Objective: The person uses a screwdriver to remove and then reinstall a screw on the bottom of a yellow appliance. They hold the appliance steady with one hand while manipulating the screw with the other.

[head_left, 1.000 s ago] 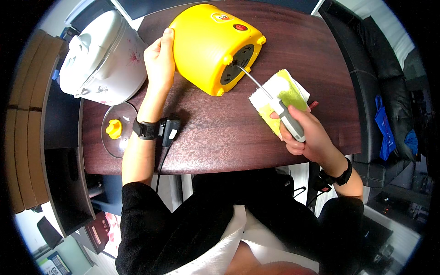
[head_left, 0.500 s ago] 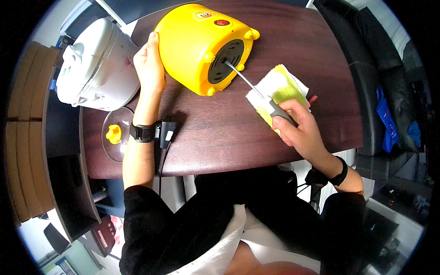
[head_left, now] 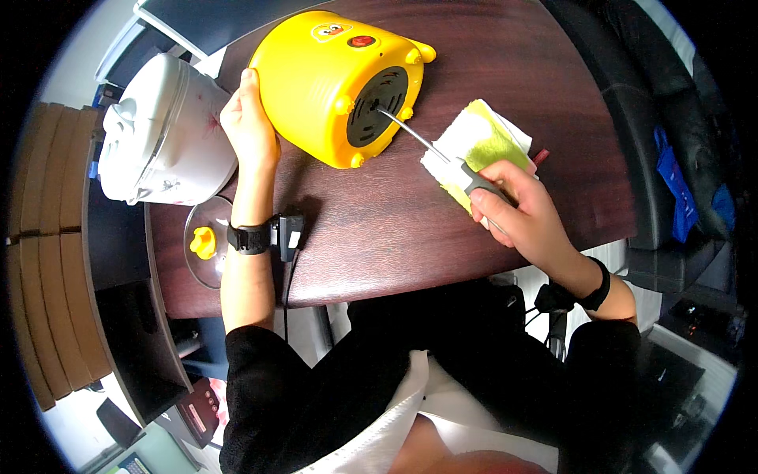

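Note:
A small yellow electric cooker (head_left: 308, 87) lies on its side on the table, its slotted black bottom plate (head_left: 365, 130) and little yellow feet turned toward my right. My left hand (head_left: 254, 130) grips its left end, thumb along the edge; the other fingers are partly hidden behind it. In my right hand (head_left: 533, 209) is a screwdriver (head_left: 475, 182) with a grey-and-white handle. Its metal shaft reaches to the middle of the bottom plate, the tip at a dark hole there. Beneath the screwdriver and hand lies a folded white, yellow and green cloth (head_left: 497, 146).
A white rice cooker (head_left: 189, 130) stands at the left. In front of it rests a glass lid (head_left: 213, 275) with a yellow knob. A black box with a cable (head_left: 292, 237) sits beside my left wrist. Cartons (head_left: 55, 300) line the left; a black chair (head_left: 612, 103) is at the right.
The whole view has shifted slightly. My left hand still holds the yellow cooker, and the screwdriver tip stays at the middle of its bottom plate; the handle has barely turned, if at all.

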`<state>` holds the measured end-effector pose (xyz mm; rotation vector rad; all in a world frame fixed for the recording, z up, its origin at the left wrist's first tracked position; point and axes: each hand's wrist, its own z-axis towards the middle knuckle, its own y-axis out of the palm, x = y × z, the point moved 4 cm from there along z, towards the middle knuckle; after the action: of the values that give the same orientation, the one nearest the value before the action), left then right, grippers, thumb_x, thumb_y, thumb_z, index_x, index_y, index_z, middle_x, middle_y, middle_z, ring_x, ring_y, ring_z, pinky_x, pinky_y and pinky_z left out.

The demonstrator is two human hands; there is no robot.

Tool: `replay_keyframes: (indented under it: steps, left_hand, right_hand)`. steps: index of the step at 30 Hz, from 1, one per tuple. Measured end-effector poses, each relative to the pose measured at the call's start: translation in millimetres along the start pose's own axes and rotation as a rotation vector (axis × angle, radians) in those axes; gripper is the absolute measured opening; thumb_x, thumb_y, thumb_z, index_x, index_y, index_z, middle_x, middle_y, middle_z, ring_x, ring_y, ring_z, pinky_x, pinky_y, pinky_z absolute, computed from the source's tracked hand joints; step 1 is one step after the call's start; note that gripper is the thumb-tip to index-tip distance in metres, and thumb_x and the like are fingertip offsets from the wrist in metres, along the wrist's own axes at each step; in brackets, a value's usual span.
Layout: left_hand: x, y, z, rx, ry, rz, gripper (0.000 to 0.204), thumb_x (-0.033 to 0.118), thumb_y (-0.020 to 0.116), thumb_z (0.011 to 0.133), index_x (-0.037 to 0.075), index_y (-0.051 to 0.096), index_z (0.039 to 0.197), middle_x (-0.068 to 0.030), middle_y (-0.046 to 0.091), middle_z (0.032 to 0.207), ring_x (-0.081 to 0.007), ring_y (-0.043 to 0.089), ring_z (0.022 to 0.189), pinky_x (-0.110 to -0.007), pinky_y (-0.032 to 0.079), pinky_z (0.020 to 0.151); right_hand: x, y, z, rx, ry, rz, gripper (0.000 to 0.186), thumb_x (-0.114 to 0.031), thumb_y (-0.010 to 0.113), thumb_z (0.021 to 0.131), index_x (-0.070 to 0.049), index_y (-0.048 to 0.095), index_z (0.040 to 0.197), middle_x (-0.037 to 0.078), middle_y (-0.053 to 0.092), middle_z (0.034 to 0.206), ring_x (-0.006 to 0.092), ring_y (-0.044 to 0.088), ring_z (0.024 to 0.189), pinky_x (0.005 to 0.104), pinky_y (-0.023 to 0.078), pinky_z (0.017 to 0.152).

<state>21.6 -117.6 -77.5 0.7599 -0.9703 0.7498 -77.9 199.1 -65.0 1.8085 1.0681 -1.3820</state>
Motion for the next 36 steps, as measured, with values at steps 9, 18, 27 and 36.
replay_keyframes:
  steps: [9, 18, 27, 36]
  left_hand:
    - [1.7, 1.3, -2.3, 0.005, 0.004, -0.012, 0.033, 0.026, 0.050, 0.092, -0.004, 0.063, 0.094, -0.0055, 0.065, 0.085, -0.0081, 0.058, 0.070, -0.019, 0.046, 0.066]
    - [-2.4, -0.2, 0.3, -0.017, 0.005, 0.012, 0.032, 0.024, 0.047, 0.093, -0.005, 0.060, 0.097, -0.0072, 0.064, 0.087, -0.0109, 0.060, 0.073, -0.022, 0.048, 0.067]
    - [0.4, 1.4, -2.4, 0.000, 0.010, -0.001, 0.033, 0.026, 0.051, 0.092, -0.004, 0.064, 0.089, -0.0056, 0.065, 0.082, -0.0084, 0.059, 0.069, -0.019, 0.046, 0.065]
    - [0.7, 3.0, -2.7, -0.023, 0.012, 0.010, 0.032, 0.025, 0.049, 0.093, -0.004, 0.062, 0.092, -0.0067, 0.065, 0.083, -0.0094, 0.060, 0.069, -0.020, 0.047, 0.064]
  right_hand:
    - [1.0, -2.6, 1.2, -0.028, 0.026, 0.064, 0.016, -0.018, 0.055, 0.088, -0.003, 0.051, 0.092, -0.001, 0.053, 0.070, 0.0012, 0.039, 0.049, 0.0172, 0.029, 0.041]
    - [2.9, -2.3, 0.2, -0.014, 0.033, 0.045, 0.015, -0.019, 0.054, 0.089, -0.004, 0.052, 0.091, -0.002, 0.052, 0.069, 0.0011, 0.039, 0.049, 0.0168, 0.030, 0.042]
    - [7.8, -1.5, 3.1, -0.008, 0.008, 0.027, 0.011, -0.012, 0.047, 0.091, -0.001, 0.046, 0.093, 0.003, 0.052, 0.072, 0.0009, 0.034, 0.044, 0.0165, 0.025, 0.038]
    - [9.1, -4.1, 1.7, 0.001, 0.013, 0.050, 0.013, -0.017, 0.053, 0.089, -0.005, 0.051, 0.088, -0.003, 0.051, 0.068, 0.0008, 0.038, 0.049, 0.0167, 0.029, 0.043]
